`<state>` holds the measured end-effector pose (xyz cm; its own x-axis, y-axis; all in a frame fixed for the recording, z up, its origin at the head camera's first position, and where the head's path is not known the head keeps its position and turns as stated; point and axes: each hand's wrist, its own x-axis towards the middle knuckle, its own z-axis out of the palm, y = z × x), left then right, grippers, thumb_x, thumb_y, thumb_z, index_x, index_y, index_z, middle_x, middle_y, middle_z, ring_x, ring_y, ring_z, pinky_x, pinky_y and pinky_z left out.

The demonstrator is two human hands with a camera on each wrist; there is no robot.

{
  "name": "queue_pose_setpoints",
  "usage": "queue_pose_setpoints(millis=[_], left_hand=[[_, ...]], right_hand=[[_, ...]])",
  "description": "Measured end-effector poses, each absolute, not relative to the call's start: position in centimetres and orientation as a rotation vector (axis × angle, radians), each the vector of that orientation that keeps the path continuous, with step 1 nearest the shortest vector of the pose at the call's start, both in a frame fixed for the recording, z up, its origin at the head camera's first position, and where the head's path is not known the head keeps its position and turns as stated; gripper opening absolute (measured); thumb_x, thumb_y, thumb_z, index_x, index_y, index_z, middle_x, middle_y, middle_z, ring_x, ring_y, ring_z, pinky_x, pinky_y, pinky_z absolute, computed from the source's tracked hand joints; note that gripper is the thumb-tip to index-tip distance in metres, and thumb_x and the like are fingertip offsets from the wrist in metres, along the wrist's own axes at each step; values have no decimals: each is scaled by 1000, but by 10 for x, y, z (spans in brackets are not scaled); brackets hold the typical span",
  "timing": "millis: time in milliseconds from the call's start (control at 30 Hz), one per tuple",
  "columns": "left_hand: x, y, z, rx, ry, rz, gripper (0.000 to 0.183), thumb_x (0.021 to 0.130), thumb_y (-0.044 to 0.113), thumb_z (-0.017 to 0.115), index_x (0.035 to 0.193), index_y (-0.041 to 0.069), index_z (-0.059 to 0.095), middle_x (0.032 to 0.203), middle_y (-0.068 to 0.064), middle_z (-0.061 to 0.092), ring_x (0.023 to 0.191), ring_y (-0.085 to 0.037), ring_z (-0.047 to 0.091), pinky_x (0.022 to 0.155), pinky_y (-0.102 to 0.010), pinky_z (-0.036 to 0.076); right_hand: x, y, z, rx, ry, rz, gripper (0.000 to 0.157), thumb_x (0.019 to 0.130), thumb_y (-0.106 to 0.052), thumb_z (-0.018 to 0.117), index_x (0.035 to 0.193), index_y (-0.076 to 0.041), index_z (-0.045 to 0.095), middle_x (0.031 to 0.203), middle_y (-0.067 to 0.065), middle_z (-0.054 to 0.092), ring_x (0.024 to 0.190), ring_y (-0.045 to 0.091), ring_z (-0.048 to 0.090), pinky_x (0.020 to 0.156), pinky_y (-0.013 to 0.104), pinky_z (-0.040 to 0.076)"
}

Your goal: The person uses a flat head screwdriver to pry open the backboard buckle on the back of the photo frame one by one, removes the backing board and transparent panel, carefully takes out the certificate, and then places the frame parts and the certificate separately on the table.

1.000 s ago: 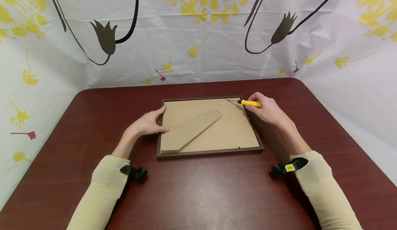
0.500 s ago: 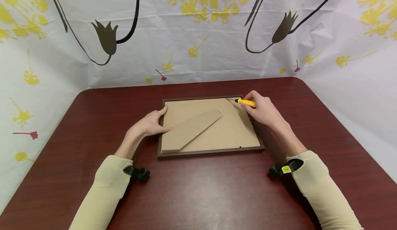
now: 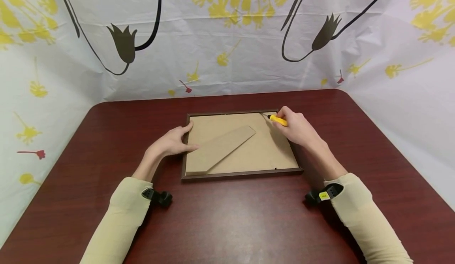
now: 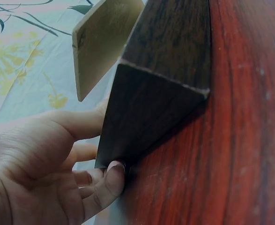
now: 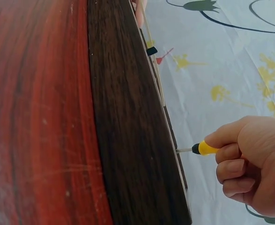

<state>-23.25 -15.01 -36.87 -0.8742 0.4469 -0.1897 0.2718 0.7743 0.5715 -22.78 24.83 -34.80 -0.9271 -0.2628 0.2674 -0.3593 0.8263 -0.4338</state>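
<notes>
A picture frame (image 3: 241, 174) lies back side up toward the far middle of the tabletop (image 3: 227, 216). On its tan backing board (image 3: 263, 149), a flat stand (image 3: 220, 149) slants from the near left corner toward the far right. The left hand (image 3: 172, 140) is at the frame's left side, its grip spread wide around that edge, thumb over the stand. The right hand (image 3: 298, 127) has a narrow grip, pinching the yellow handle of a small screwdriver (image 3: 279, 120). The tool's tip points left to the far rim, near the far right corner; it seems to meet a dark tab there, though the detail is tiny. A flower-printed cloth (image 3: 227, 74) hangs beyond.
</notes>
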Motion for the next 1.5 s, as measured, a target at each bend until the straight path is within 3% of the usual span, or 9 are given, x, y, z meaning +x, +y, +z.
queue_pose_setpoints(millis=[167,500,1033,1267,1500], left_hand=[[-233,-152,-369,566,2643,830,94,94,38,72,161,4,15,154,-34,29,144,-42,30,114,-54,31],[-232,-150,-365,542,2664,759,92,95,37,71,161,4,16,158,-32,23,147,-44,22,118,-54,25],[-231,-149,-364,550,2689,682,90,96,41,69,161,5,18,157,-33,26,147,-44,25,117,-55,26],[-231,-149,-364,551,2681,697,90,96,39,69,161,5,17,157,-33,25,147,-44,24,116,-55,27],[-231,-147,-363,545,2669,709,90,96,38,70,161,5,17,157,-34,24,147,-45,23,117,-56,26]], right_hand=[[-227,245,-347,491,-2828,738,16,97,-13,66,102,-2,57,82,16,66,66,27,57,61,38,46],[-236,237,-331,513,-2916,746,15,101,-15,58,101,-2,51,77,11,58,66,25,53,63,37,43],[-272,227,-288,502,-3179,633,21,100,-16,57,107,3,54,96,17,61,81,29,56,74,44,45],[-299,223,-263,429,-3308,677,18,96,-15,62,99,2,64,76,7,59,64,17,51,61,32,43],[-318,224,-252,377,-3406,776,16,96,-13,62,93,2,64,58,-2,42,50,9,35,51,26,34]])
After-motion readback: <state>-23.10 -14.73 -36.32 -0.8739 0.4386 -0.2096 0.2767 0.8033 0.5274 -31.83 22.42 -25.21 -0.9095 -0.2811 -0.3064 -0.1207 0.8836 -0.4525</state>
